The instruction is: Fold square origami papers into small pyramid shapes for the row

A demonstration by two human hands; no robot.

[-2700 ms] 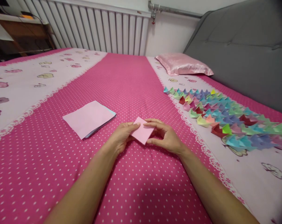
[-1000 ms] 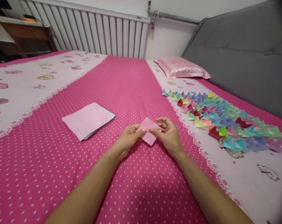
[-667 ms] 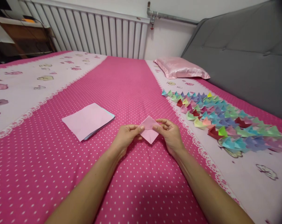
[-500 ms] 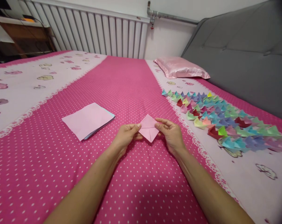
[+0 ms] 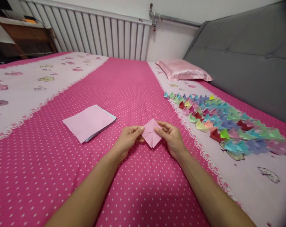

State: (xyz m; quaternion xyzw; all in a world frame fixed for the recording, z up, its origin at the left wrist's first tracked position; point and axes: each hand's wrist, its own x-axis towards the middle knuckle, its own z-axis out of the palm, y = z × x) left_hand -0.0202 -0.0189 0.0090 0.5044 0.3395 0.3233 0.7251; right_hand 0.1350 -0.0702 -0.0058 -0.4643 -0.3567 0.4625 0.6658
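A small pink folded paper (image 5: 151, 136) is held up in the middle, turned like a diamond with creases meeting near its centre. My left hand (image 5: 131, 138) pinches its left corner between thumb and fingers. On the other side, my right hand (image 5: 170, 135) grips the right corner, its thumb lying on the front face and its fingers behind, partly hidden. To the left lies a stack of paper sheets (image 5: 89, 121), pink on top with blue edges showing beneath.
Rows of colourful folded paper boats (image 5: 228, 121) stand on the right of the pink dotted bedspread (image 5: 124, 85). Behind them are a pink pillow (image 5: 182, 70) and a grey headboard (image 5: 244, 53). A white radiator (image 5: 90, 30) lines the wall.
The folded paper has turned slightly and sits a little lower. My right thumb has slid inward across its front face. The paper stack and the boats stay where they were.
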